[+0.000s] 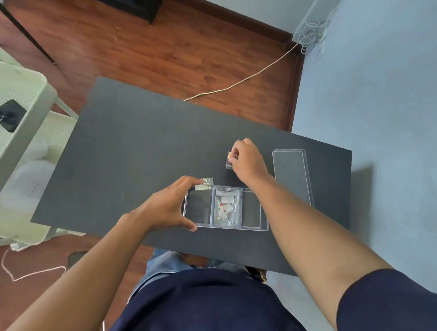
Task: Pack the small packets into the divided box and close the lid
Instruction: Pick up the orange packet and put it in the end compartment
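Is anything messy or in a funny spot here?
Nothing spilled or broken. The box has packets only in its middle part, and its lid lies off to the right on the table.

Head cam, wide, looks steeply down at near table (pixel 142 143).

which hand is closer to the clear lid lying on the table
Right. The right hand, pinching a small packet, is just left of the lid. The left hand is beyond the divided box, at its far-left end.
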